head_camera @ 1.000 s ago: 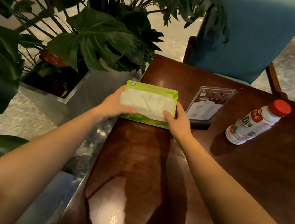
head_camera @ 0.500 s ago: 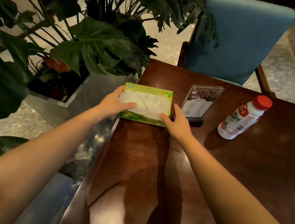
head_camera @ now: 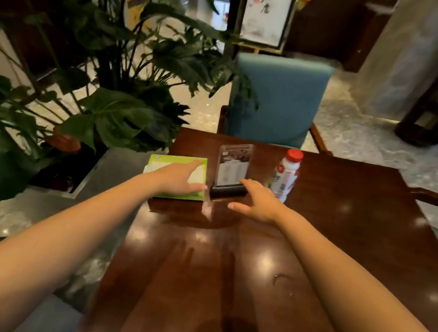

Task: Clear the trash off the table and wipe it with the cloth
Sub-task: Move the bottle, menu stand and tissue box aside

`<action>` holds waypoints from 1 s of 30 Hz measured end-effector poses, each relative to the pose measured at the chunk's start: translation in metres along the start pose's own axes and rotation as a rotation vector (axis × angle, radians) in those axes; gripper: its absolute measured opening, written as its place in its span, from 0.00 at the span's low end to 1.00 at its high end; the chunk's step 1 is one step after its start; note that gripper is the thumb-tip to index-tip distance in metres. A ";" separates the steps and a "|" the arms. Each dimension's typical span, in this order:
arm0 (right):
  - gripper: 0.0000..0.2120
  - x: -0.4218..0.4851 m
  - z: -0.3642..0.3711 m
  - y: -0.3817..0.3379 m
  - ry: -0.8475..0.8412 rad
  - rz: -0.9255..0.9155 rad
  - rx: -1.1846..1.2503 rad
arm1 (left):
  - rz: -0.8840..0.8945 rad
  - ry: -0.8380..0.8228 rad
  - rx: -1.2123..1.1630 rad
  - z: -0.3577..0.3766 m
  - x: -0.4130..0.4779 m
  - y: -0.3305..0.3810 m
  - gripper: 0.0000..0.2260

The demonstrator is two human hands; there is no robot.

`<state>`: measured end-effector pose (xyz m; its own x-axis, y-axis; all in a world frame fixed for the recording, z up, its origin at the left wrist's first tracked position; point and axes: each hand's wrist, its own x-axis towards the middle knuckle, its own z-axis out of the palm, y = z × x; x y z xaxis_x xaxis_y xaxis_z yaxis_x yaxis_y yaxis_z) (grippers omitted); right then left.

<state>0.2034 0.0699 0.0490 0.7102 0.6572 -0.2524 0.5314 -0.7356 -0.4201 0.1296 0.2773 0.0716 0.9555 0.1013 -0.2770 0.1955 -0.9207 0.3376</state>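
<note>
Green tissue box (head_camera: 163, 169) at desk (head_camera: 343, 244) left edge, mid-frame, white tissue showing on top, long axis roughly left-right. Left hand (head_camera: 180, 179) flat on it, fingers released. Right hand (head_camera: 258, 201) loose, empty, beside menu stand (head_camera: 233, 165). Bottle (head_camera: 285, 177) upright, contents unclear.

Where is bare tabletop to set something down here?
Free: the table right of the bottle, and the near half between the forearms. Crowded: the far left corner, with tissue box, card stand, bottle and both hands.

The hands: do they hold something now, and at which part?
Nothing is held. The left hand lies flat on top of the tissue pack; the right hand is open beside the sign stand.
</note>
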 end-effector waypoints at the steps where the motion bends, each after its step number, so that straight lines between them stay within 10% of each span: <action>1: 0.40 -0.012 -0.006 0.007 -0.011 0.011 -0.029 | 0.031 -0.018 0.028 0.000 -0.003 0.015 0.34; 30: 0.41 -0.464 0.032 0.242 0.243 0.904 -0.080 | 0.827 -0.281 0.370 0.224 -0.060 0.415 0.33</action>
<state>-0.0127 -0.4075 0.0364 0.9413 -0.2145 -0.2607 -0.2449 -0.9654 -0.0899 0.1044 -0.1949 0.0268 0.6621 -0.6865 -0.3006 -0.6480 -0.7259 0.2303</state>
